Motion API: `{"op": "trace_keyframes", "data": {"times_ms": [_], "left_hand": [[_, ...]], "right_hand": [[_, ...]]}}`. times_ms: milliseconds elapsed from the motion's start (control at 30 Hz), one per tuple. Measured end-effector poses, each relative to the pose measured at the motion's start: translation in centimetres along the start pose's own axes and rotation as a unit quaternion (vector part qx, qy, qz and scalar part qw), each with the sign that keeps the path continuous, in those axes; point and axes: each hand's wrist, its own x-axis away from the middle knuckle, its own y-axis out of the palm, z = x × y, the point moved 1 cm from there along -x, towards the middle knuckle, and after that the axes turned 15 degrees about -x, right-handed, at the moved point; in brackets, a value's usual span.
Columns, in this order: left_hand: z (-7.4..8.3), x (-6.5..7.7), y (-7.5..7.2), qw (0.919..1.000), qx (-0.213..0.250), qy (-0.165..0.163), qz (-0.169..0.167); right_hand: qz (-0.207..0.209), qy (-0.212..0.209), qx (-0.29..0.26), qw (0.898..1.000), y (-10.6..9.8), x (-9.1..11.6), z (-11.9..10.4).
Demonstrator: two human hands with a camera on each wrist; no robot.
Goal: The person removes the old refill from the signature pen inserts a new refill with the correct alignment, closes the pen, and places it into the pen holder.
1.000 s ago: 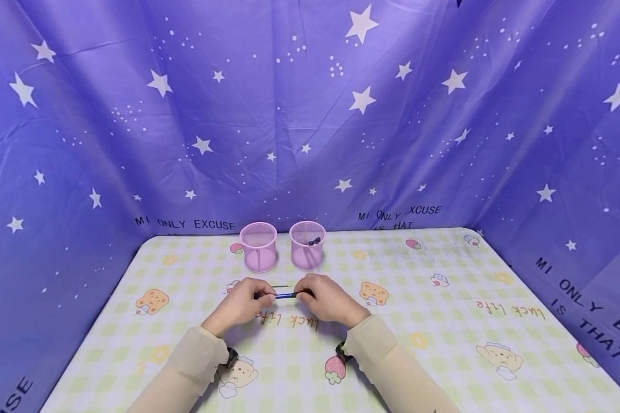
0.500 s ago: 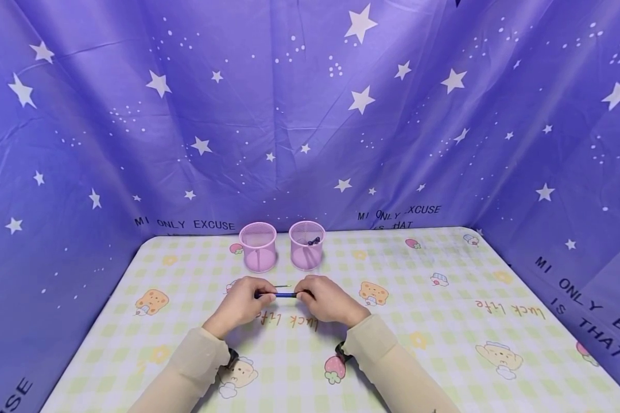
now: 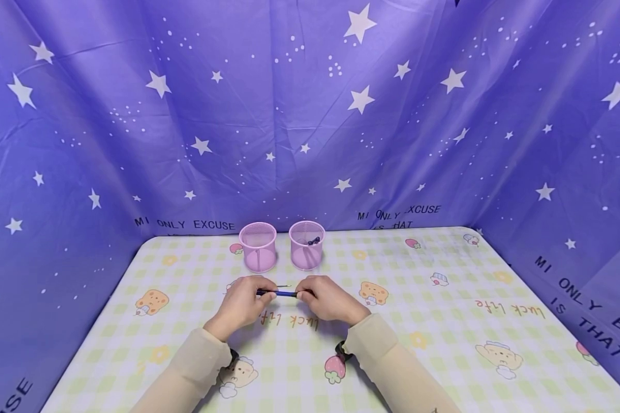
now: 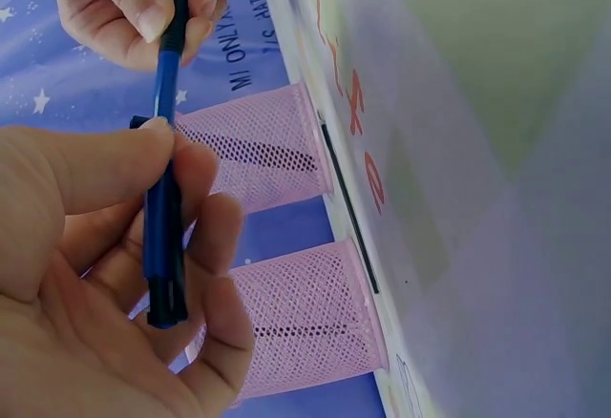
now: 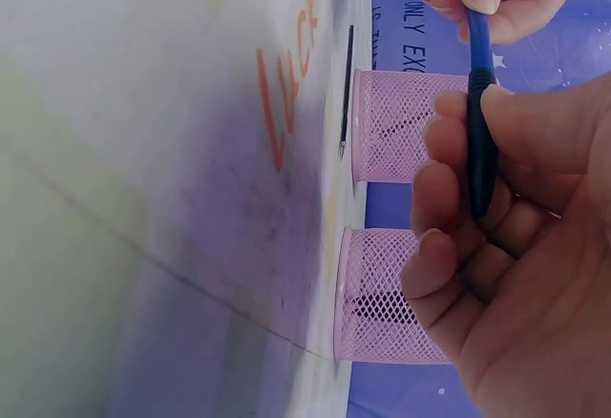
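Note:
A blue ballpoint pen barrel [image 3: 285,293] with a black grip section spans the two hands, level above the table. The left hand [image 3: 243,303] pinches its clip end between thumb and fingers; the push-button end shows below that thumb in the left wrist view. On the other end, the right hand [image 3: 332,299] pinches the black grip section [image 5: 482,156] close to the tip. Behind the hands a thin dark pen refill [image 5: 347,94] lies on the table, partly covered by the left hand in the head view.
Two pink mesh pen cups stand beyond the hands: a left cup [image 3: 260,261] and a right cup [image 3: 306,259] with small dark parts [image 3: 314,241] inside. A checked, cartoon-printed cloth [image 3: 444,321] covers the table. Purple star curtains [image 3: 310,115] hang round it.
Both hands keep their hold on the pen barrel. The left hand and the barrel have shifted very slightly away from the person; the cups and the refill stay put.

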Motion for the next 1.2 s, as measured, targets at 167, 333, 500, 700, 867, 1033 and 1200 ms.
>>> {"op": "trace_keyframes", "data": {"times_ms": [167,333,500,700,867,1033,1200], "left_hand": [[-0.05,-0.03,0.09,0.9999,0.007,-0.011,-0.011],[0.04,0.02,-0.04,0.9999,0.001,-0.007,-0.008],[0.19,0.09,-0.15,0.9998,-0.017,0.006,0.001],[0.09,0.02,-0.04,0.9997,-0.011,0.011,0.017],[-0.10,-0.02,0.08,0.9999,0.012,-0.001,0.004],[-0.34,-0.15,0.17,0.9994,0.031,-0.005,-0.015],[-0.65,-0.33,0.22,0.9984,0.038,-0.020,-0.036]], "right_hand": [[0.000,0.005,-0.004,1.000,0.04,-0.03,0.08],[-0.007,-0.002,0.000,1.000,-0.08,0.04,-0.06],[-0.018,-0.003,-0.008,1.000,-0.23,0.13,-0.13],[-0.011,0.013,-0.032,0.999,-0.32,0.16,-0.22],[-0.001,0.021,-0.033,0.999,-0.17,0.00,0.08],[0.006,0.024,-0.028,0.999,-0.12,-0.13,0.25],[0.012,0.025,-0.024,0.999,-0.14,-0.16,0.35]]}}
